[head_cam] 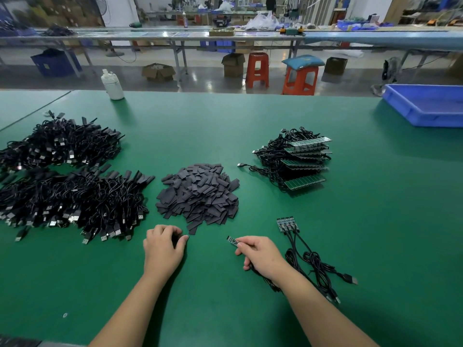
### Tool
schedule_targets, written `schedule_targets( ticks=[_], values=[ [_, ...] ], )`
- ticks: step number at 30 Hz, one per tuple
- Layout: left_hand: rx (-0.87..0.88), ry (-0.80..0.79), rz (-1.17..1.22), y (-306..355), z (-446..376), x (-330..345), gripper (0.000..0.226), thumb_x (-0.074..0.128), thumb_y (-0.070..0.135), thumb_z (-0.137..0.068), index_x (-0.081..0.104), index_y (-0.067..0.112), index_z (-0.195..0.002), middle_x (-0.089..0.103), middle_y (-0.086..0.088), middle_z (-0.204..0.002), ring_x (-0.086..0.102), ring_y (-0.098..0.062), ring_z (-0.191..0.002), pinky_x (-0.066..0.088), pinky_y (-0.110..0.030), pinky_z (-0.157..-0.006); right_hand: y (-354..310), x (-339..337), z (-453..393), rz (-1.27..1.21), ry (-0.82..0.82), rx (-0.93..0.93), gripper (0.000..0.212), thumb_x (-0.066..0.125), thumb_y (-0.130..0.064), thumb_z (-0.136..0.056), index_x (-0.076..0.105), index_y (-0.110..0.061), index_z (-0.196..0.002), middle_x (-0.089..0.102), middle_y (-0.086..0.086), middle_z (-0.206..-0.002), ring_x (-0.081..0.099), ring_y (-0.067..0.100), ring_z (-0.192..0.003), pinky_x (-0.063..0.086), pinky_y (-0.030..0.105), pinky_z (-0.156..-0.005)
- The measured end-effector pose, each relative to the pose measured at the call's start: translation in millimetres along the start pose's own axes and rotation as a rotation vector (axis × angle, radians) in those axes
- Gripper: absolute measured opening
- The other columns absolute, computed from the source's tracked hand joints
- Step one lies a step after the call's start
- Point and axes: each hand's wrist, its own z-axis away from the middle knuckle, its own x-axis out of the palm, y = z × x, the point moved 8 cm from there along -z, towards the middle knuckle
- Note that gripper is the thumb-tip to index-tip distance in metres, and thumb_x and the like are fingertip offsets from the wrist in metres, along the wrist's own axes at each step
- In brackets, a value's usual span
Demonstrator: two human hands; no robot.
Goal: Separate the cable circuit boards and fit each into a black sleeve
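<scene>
Only the two forearms and hands of the person are visible. Both arms are bare from the lower edge of the view up to the fingers; no sleeve covers them. The left hand (162,247) has no glove, no ring and no watch or strap at the wrist. The right hand (260,254) is the same: uncovered, with no ring and no band on the wrist. The nails that can be seen are short and plain, without any polish.

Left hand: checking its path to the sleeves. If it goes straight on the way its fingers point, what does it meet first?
Probably the near edge of the black sleeve pile, just beyond the left hand.
</scene>
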Motion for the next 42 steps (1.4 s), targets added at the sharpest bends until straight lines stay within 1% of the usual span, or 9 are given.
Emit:
schedule_targets(
  ticks=[7,11,16,19,22,24,26,35,42],
  values=[
    [-0.031,-0.067,-0.018,2.1,-1.5,-0.1,0.025,0.069,0.051,-0.084,0.057,0.031,-0.075,0.05,0.008,-0.096,0.041,-0.019,-0.102,0.034,-0.037,-0.09,-1.2,1.0,0.6,0.027,-0.019,0.001,0.028,0.054,-0.017,-0.1,0.064,-0.015,-0.127,0.073,0.001,-0.093,0.06,0.007,-0.058,0.057,0.023,-0.065],
    [0.025,-0.107,0.131,14.8,6.6,-7.9,0.027,0.074,0.039,-0.084,0.05,0.031,-0.072,0.058,0.014,-0.076,0.055,-0.014,-0.079,0.046,-0.036,-0.073,-3.1,1.7,2.3,0.035,-0.024,0.0,0.03,0.054,-0.017,-0.101,0.062,-0.014,-0.13,0.073,0.0,-0.094,0.059,0.006,-0.057,0.056,0.021,-0.064],
    [0.1,-0.231,0.3,48.4,19.4,-5.3,0.018,0.073,0.025,-0.087,0.061,0.035,-0.076,0.066,0.02,-0.07,0.061,0.001,-0.069,0.043,-0.013,-0.061,-5.3,1.4,4.7,0.028,-0.02,0.006,0.032,0.053,-0.015,-0.101,0.061,-0.013,-0.132,0.072,0.003,-0.096,0.057,0.004,-0.054,0.05,0.015,-0.058],
    [0.12,-0.35,0.39,74.7,24.1,7.0,0.014,0.069,0.017,-0.089,0.069,0.03,-0.088,0.068,0.017,-0.076,0.061,-0.001,-0.058,0.042,-0.008,-0.061,-5.8,1.7,4.8,0.017,-0.019,0.008,0.032,0.053,-0.013,-0.101,0.061,-0.011,-0.132,0.069,0.003,-0.09,0.055,0.004,-0.053,0.05,0.015,-0.057],
    [0.179,-0.458,0.351,95.6,27.0,21.4,0.021,0.067,0.012,-0.091,0.071,0.021,-0.11,0.066,0.003,-0.099,0.065,-0.008,-0.076,0.046,-0.014,-0.077,-5.9,1.7,3.3,0.018,-0.012,0.008,0.031,0.053,-0.012,-0.101,0.062,-0.01,-0.13,0.065,0.001,-0.084,0.055,0.004,-0.051,0.05,0.016,-0.056],
    [0.257,-0.47,0.16,102.5,27.4,30.3,0.028,0.063,0.02,-0.094,0.068,0.021,-0.122,0.061,0.001,-0.107,0.061,-0.015,-0.097,0.045,-0.024,-0.087,-5.2,2.0,2.4,0.024,-0.013,0.01,0.031,0.052,-0.013,-0.101,0.062,-0.01,-0.13,0.063,0.0,-0.081,0.055,0.004,-0.051,0.051,0.017,-0.057],
    [0.336,-0.451,-0.038,104.4,28.9,35.7,0.031,0.057,0.03,-0.098,0.063,0.026,-0.128,0.057,0.003,-0.111,0.058,-0.019,-0.105,0.047,-0.03,-0.086,-3.6,2.2,1.7,0.028,-0.017,0.014,0.03,0.052,-0.014,-0.101,0.063,-0.011,-0.129,0.062,-0.002,-0.079,0.056,0.005,-0.052,0.052,0.017,-0.058],
    [0.416,-0.37,-0.256,110.4,15.1,27.7,0.025,0.058,0.033,-0.094,0.064,0.038,-0.118,0.064,0.01,-0.109,0.053,-0.014,-0.111,0.047,-0.029,-0.077,-2.0,2.9,0.7,0.03,-0.026,0.033,0.029,0.052,-0.013,-0.101,0.064,-0.011,-0.128,0.063,-0.001,-0.08,0.057,0.005,-0.054,0.054,0.02,-0.06],
    [0.38,-0.407,-0.072,107.8,11.8,24.7,0.025,0.065,0.031,-0.091,0.069,0.03,-0.116,0.068,0.005,-0.107,0.059,-0.017,-0.104,0.049,-0.032,-0.086,-4.8,2.5,2.8,0.007,-0.02,0.034,0.029,0.049,-0.011,-0.102,0.062,-0.005,-0.128,0.059,0.002,-0.08,0.055,0.01,-0.055,0.057,0.024,-0.063]
  ],
)
